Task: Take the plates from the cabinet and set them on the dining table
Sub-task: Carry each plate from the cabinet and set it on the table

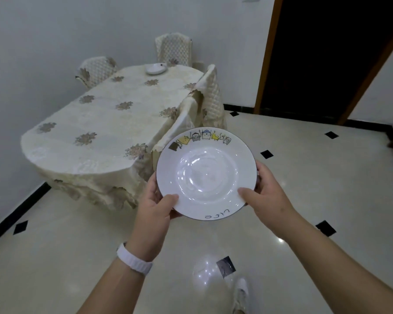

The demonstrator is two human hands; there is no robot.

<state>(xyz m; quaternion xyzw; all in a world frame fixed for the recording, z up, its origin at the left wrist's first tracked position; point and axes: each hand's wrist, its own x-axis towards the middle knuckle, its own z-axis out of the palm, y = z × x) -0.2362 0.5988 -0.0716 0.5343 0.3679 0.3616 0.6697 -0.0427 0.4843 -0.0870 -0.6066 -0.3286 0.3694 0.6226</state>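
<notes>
Head view: the plate (206, 173) sits lower centre of the frame, carried over the floor, short of the counter (104, 123) at left. The left hand (156, 205) and right hand (267, 191) each grip its rim, thumbs on top. Best carried level and lowered flat onto the cloth, clear of the dish (156, 68) at top. It is glossy white, deep-welled, with cartoon figures along its far rim.

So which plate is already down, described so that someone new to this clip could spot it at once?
Start at the long dining table under its cream flowered cloth, against the left wall. Follow it to the far end, by the farthest chair: the white plate on the table lies there. Unlike the held plate, gripped by the left hand and right hand, nothing touches it.
</notes>
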